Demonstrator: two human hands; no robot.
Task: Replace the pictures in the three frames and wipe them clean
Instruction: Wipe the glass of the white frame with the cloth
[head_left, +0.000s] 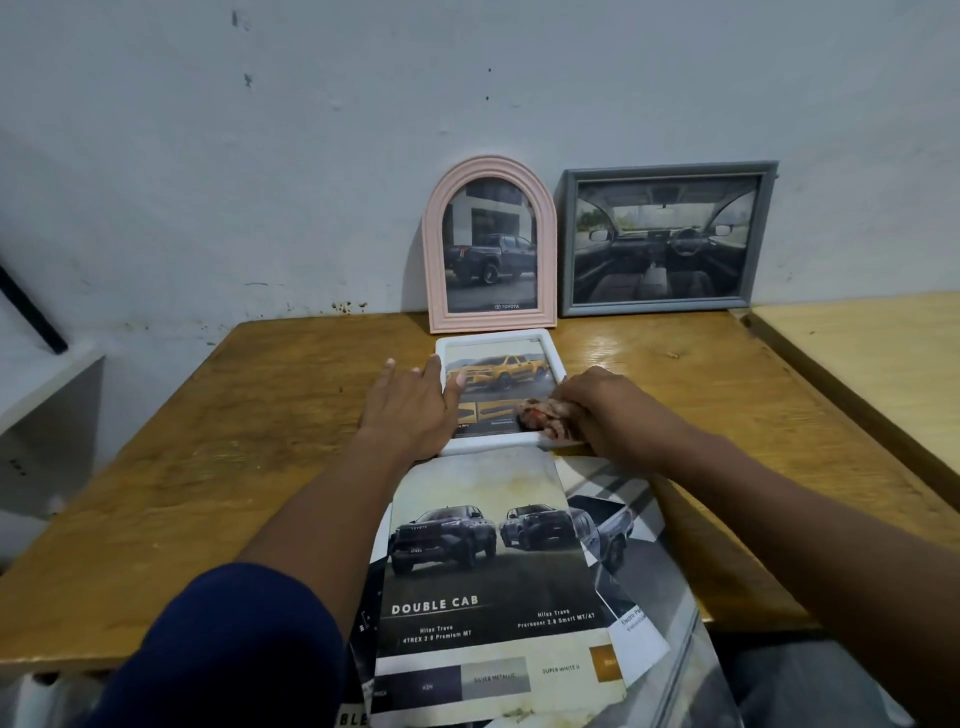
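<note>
White frame (500, 392) lies flat on the counter (249, 441), a yellow truck picture inside. The right hand (597, 402) is bunched around a patterned cloth (543, 415), pressing it on the frame's near right corner. The left hand (410, 402) lies spread flat across the frame's left edge. Brochure pages (488, 587) overlap the near counter edge. Far back, a pink arched frame (491, 244) and grey frame (665, 239) lean on the wall. Bare counter stretches left.

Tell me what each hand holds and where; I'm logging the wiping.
Right hand grips a bunched cloth; left hand presses the white frame's left edge.
</note>
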